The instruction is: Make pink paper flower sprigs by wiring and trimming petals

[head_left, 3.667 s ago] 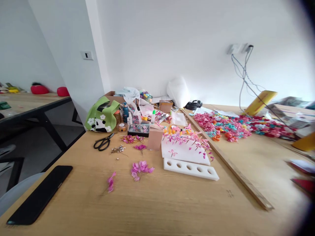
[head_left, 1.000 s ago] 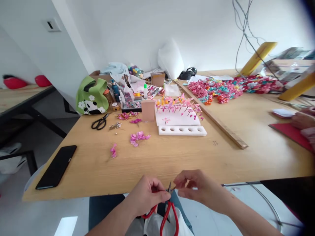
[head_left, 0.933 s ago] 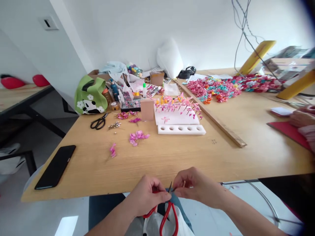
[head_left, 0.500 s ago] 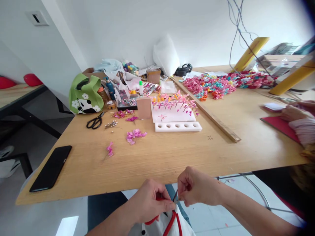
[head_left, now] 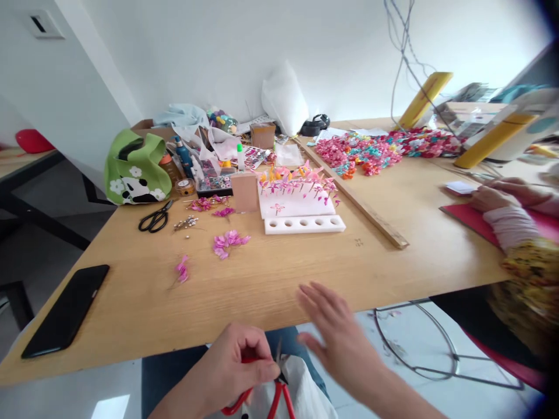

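Observation:
My left hand (head_left: 244,366) is low at the table's front edge, above my lap, its fingers closed around red-handled pliers (head_left: 282,381). The narrow metal tips point up past the thumb; more red handle shows below the palm. Whether this is one tool or two I cannot tell. My right hand (head_left: 334,329) is apart from it, over the front edge, with fingers stretched out, slightly blurred and holding nothing. Pink petal clusters (head_left: 230,241) and a single pink flower sprig (head_left: 182,269) lie on the wooden table (head_left: 262,285) beyond the hands.
A white block with holes (head_left: 304,225) sits before a white stand of pink flowers (head_left: 297,201). Black scissors (head_left: 156,217), a phone (head_left: 66,310) and a green bag (head_left: 138,169) are at left. A wooden strip (head_left: 362,203) runs toward another person's hands (head_left: 498,195) at right.
My right hand has moved away from the pliers and opened its fingers. My left hand keeps the pliers. The view has shifted slightly to the right.

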`<state>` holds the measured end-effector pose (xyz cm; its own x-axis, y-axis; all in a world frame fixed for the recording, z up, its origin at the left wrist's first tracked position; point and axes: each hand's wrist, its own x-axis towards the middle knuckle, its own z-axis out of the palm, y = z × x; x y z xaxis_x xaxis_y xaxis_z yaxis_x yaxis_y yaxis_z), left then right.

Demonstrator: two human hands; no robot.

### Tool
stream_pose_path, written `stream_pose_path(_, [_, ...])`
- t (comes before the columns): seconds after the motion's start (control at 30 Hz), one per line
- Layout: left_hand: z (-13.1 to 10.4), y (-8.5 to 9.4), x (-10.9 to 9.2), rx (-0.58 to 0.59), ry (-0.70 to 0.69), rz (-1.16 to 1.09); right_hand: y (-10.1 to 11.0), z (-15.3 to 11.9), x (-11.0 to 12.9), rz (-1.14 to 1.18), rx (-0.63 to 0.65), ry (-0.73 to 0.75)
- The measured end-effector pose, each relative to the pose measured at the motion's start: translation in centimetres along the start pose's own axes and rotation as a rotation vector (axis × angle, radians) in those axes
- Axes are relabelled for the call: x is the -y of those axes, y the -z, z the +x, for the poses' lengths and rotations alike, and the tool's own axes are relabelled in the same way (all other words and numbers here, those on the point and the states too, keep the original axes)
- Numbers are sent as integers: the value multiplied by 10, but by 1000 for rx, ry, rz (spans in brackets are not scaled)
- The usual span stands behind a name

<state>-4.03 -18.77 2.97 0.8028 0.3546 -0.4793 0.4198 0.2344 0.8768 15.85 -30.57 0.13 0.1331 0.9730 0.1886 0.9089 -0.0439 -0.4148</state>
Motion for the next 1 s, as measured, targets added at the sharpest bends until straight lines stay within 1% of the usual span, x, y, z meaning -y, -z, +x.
stream_pose_path(0.03, [-1,1,-1,5,-33,-3,-14,1,9,-85,-1,109])
stream_pose_path(0.07, [-1,2,-2,19,-51,-9,-27,3,17,-146,15,169])
stream_pose_path(0.1, [-1,3,-3,30,-61,-6,-39,6,22,-194,30,195])
stream_pose_path(0.17, [0,3,-4,75,-66,22,-55,13,23,-265,49,179])
stream_pose_path(0.23, [1,4,-4,97,-62,38,-58,15,10,-313,42,145])
stream_pose_path(0.3, [2,5,-2,89,-63,21,-50,8,-12,-380,12,40])
stream_pose_path(0.37, [3,5,0,78,-68,-7,-36,-7,-39,-503,-22,-162])
stream_pose_path(0.47, [6,7,6,101,-71,-25,-8,-43,-77,-593,-101,-384])
stream_pose_path(0.53, [9,9,10,114,-70,-27,10,-71,-93,-661,-144,-529])
stream_pose_path(0.57, [11,10,12,111,-66,-30,19,-86,-98,-752,-109,-632])
stream_pose_path(0.6, [14,11,13,97,-61,-34,26,-99,-101,-816,-30,-696])
stream_pose_path(0.63, [16,11,15,77,-56,-38,31,-110,-102,-857,15,-752])
stream_pose_path(0.67, [19,10,16,53,-47,-42,35,-117,-102,-864,36,-766])
stream_pose_path(0.7, [21,9,18,27,-43,-47,38,-121,-100,-819,48,-748])
stream_pose_path(0.73, [24,7,18,5,-42,-46,38,-121,-97,-723,38,-721])
stream_pose_path(0.77, [27,6,19,8,-28,-47,38,-116,-92,-583,12,-684])
stream_pose_path(0.83, [31,3,20,17,-22,-50,36,-95,-76,-217,-63,-635])
stream_pose_path(0.87, [32,2,20,23,-7,-47,35,-80,-65,-7,-65,-615])
stream_pose_path(0.93, [33,0,20,14,13,-58,36,-47,-39,387,60,-521])
stream_pose_path(0.97, [33,0,20,12,19,-52,38,-30,-25,522,117,-445])
stream_pose_path(1.0, [32,-1,20,11,21,-40,39,-13,-12,606,194,-360])
